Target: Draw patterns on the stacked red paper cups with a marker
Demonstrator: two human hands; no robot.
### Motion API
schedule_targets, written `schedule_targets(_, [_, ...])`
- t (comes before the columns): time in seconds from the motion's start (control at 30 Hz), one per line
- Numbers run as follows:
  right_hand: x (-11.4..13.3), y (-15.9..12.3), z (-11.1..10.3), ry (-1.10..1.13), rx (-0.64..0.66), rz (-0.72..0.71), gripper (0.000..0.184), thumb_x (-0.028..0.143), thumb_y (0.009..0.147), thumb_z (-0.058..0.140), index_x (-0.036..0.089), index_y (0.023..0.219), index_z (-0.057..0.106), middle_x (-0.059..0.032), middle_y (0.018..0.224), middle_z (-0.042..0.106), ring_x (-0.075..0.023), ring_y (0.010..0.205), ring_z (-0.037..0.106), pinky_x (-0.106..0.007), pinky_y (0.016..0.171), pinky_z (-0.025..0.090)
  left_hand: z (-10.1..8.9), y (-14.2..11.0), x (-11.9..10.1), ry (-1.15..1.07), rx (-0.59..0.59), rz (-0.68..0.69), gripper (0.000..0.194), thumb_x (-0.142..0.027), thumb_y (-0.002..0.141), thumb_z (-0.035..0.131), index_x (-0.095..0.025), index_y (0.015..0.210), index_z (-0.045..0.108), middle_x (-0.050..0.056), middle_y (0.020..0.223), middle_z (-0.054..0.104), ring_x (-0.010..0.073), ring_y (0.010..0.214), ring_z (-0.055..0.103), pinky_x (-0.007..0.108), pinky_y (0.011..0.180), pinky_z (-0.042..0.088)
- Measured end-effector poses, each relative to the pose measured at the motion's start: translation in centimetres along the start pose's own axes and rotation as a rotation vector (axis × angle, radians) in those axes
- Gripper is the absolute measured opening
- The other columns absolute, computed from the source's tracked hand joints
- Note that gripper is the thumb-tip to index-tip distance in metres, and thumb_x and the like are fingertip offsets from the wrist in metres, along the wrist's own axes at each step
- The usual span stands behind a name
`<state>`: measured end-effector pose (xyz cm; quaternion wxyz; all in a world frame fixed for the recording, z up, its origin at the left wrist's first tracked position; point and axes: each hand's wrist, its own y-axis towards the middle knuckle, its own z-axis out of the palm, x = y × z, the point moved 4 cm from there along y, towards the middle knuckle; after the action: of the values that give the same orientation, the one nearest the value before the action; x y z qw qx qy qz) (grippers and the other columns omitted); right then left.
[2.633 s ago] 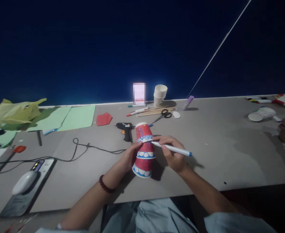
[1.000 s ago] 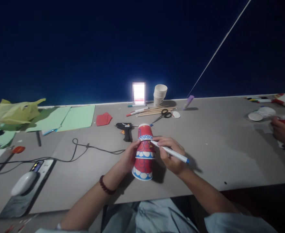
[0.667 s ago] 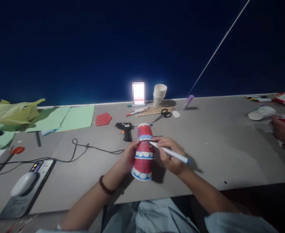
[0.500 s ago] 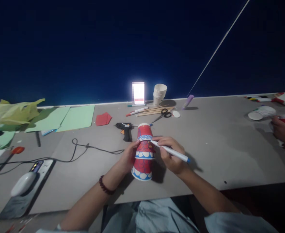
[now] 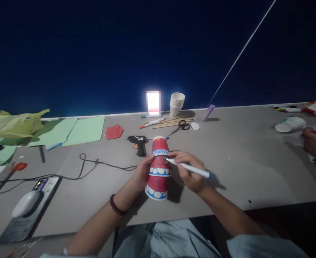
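Red paper cups (image 5: 159,184), joined in a row with their rims toward me, lie or lean on the table in front of me. Blue scallops and white rims decorate them. My left hand (image 5: 142,172) grips the row from the left, its fingers partly hidden behind the cups. In my right hand (image 5: 191,172) is a white marker (image 5: 194,169) with a blue end, held like a pen. Its tip meets or nearly meets the red side of the middle cup, just below the top cup's rim.
Beyond the cups lie a black glue gun (image 5: 139,143), scissors (image 5: 183,125), wooden sticks (image 5: 168,123) and a stack of white paper cups (image 5: 176,104). A cable (image 5: 104,163) runs leftward. At left are green sheets (image 5: 86,130) and a mouse (image 5: 26,203). Another person's hand (image 5: 315,141) is at far right.
The marker tip has moved slightly down and left, from the top cup's rim onto the middle cup. The cups have shifted very slightly left. My left hand keeps its grip.
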<state>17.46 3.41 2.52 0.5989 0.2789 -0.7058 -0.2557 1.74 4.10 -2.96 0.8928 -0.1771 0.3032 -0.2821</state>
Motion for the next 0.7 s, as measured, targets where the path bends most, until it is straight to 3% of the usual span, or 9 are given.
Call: schedule_targets(0.7, [-0.48, -0.31, -0.11, 0.101, -0.018, 0.059, 0.017, 0.009, 0.087, 0.055, 0.023, 0.089, 0.064, -0.0066, 0.094, 0.076, -0.0229, 0.095, 0.075, -0.038, 0.082, 0.060, -0.40, 0.33, 0.12, -0.006, 0.108, -0.012, 0.026, -0.032, 0.075, 0.074, -0.010, 0.088, 0.071, 0.009, 0.079, 0.077, 0.0210, 0.069, 0.072, 0.030, 0.069, 0.056])
